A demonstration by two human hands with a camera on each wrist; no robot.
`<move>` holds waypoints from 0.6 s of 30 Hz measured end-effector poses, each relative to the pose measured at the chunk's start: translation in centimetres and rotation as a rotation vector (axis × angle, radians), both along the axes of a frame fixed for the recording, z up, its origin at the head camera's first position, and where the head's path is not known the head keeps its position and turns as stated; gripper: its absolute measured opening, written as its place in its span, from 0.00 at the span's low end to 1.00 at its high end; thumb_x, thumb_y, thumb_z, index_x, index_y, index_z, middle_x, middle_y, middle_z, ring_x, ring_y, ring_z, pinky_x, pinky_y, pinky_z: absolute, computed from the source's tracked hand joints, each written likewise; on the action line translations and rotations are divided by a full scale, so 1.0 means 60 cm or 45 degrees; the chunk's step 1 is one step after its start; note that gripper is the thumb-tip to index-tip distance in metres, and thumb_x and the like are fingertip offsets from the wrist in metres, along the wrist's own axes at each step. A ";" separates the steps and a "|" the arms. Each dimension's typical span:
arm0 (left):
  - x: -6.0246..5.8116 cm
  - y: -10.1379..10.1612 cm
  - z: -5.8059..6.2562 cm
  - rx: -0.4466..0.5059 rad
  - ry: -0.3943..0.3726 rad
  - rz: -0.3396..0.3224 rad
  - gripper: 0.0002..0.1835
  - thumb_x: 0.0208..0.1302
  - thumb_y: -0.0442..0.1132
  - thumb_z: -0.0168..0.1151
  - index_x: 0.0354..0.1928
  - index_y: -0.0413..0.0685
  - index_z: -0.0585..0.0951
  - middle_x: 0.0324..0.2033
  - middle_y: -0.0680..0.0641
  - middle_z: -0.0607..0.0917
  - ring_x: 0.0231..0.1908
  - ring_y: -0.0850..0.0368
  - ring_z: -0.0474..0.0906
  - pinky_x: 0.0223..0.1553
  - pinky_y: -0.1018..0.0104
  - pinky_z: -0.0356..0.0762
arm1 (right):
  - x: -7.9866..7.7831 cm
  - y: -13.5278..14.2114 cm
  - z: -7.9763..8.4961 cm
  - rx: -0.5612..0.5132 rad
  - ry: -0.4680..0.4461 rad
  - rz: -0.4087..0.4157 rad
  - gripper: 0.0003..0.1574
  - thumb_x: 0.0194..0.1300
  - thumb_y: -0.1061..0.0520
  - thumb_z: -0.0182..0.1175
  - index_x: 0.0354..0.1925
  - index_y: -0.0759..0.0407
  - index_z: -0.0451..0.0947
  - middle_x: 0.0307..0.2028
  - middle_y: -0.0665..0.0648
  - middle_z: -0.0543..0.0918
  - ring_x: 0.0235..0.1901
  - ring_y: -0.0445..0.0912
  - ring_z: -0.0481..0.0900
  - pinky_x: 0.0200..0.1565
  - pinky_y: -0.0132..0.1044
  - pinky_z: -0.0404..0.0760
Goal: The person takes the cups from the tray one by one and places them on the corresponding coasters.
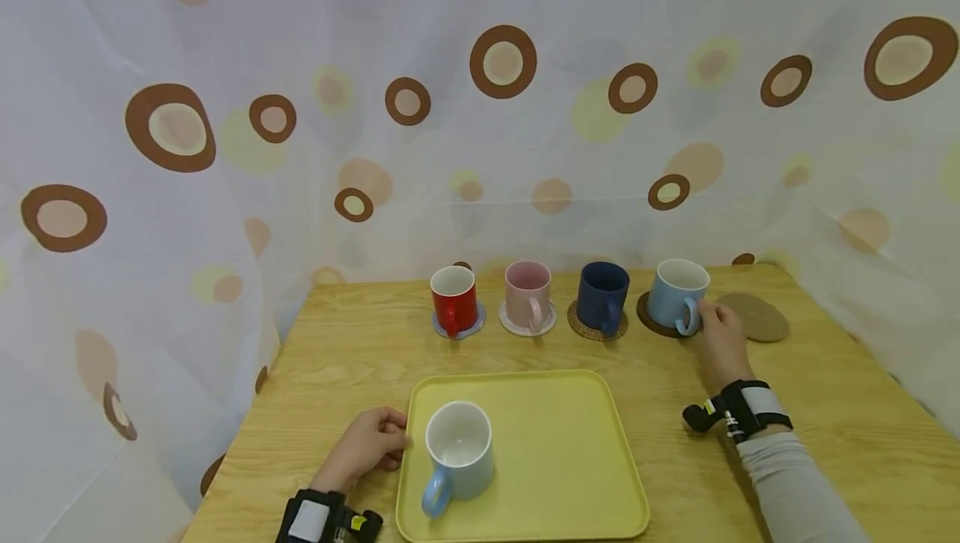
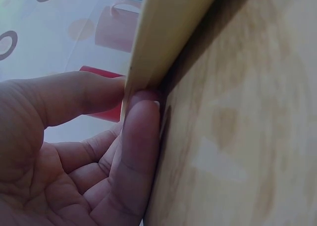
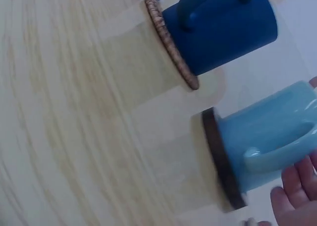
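My left hand (image 1: 369,444) pinches the left rim of a yellow tray (image 1: 555,451), thumb (image 2: 84,94) on top and fingers underneath. On that tray stands a mug (image 1: 472,464) with a white inside and a blue handle. At the back right my right hand (image 1: 723,339) holds a light blue mug (image 1: 666,297) at its handle. That mug sits upright on a dark brown coaster (image 3: 220,159). In the right wrist view the curled fingers (image 3: 294,189) lie beside the handle, and the rest of the hand is cut off by the frame.
Left of the light blue mug stand a navy mug (image 1: 596,297) on a woven coaster, a pink mug (image 1: 521,301) on a white coaster and a red mug (image 1: 459,309) on a pale blue coaster. A tan coaster (image 1: 757,316) lies right of my hand. A patterned curtain (image 1: 450,151) hangs behind.
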State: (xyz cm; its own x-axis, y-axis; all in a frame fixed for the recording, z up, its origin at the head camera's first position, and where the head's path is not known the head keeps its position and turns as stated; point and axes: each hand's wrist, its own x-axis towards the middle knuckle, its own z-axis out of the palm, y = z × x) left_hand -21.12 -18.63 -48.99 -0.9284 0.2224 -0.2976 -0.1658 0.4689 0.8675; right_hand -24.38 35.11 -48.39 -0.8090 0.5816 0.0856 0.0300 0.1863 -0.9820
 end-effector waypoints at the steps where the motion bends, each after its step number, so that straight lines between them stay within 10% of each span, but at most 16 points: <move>1: 0.000 0.000 0.000 -0.004 0.003 0.003 0.14 0.59 0.31 0.63 0.47 0.33 0.77 0.31 0.45 0.81 0.26 0.56 0.77 0.27 0.63 0.81 | 0.003 0.001 0.006 0.045 -0.008 -0.042 0.17 0.75 0.41 0.45 0.38 0.50 0.72 0.34 0.41 0.72 0.39 0.35 0.67 0.44 0.27 0.64; 9: 0.001 0.000 0.004 -0.024 -0.006 0.013 0.15 0.60 0.32 0.63 0.47 0.33 0.77 0.34 0.44 0.82 0.27 0.55 0.78 0.28 0.62 0.81 | 0.038 -0.044 0.067 0.057 0.307 -0.103 0.09 0.75 0.48 0.48 0.49 0.48 0.70 0.39 0.42 0.72 0.41 0.34 0.70 0.44 0.22 0.68; 18: 0.002 0.002 0.006 -0.007 0.015 0.001 0.15 0.59 0.31 0.63 0.47 0.32 0.77 0.32 0.45 0.82 0.27 0.57 0.78 0.28 0.63 0.81 | 0.093 -0.166 0.128 0.011 0.573 0.423 0.16 0.75 0.54 0.49 0.51 0.64 0.70 0.41 0.48 0.78 0.41 0.36 0.78 0.45 0.21 0.77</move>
